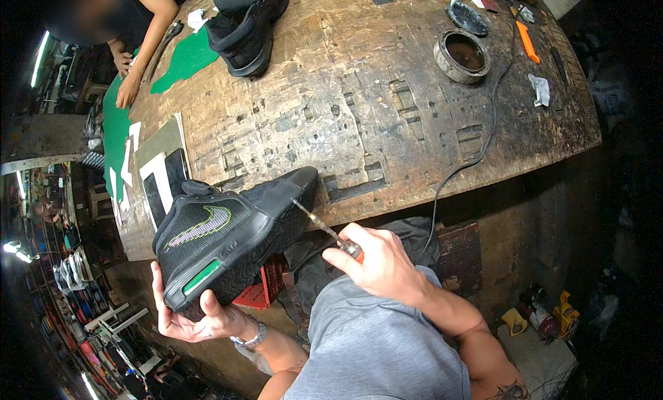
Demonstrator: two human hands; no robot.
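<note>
A black high-top sneaker (259,224) with a green sole window lies tilted on its side at the table's near edge, toe pointing right. Its heel rests in my left hand (200,320), whose fingers and thumb wrap round the sole from below. My right hand (380,262) is closed round the reddish handle of a screwdriver-like tool (323,226). The tool's thin metal shaft points up and left, and its tip is at the sole edge near the toe. Whether the tip goes into the shoe I cannot tell.
On the worn wooden table (311,89) are a pair of black shoes (242,41), green sheet material (188,63), a round tin (440,65), an orange-handled cutter (528,42) and a cable (456,169) running over the near edge. Another person's hand (128,91) rests at the far left.
</note>
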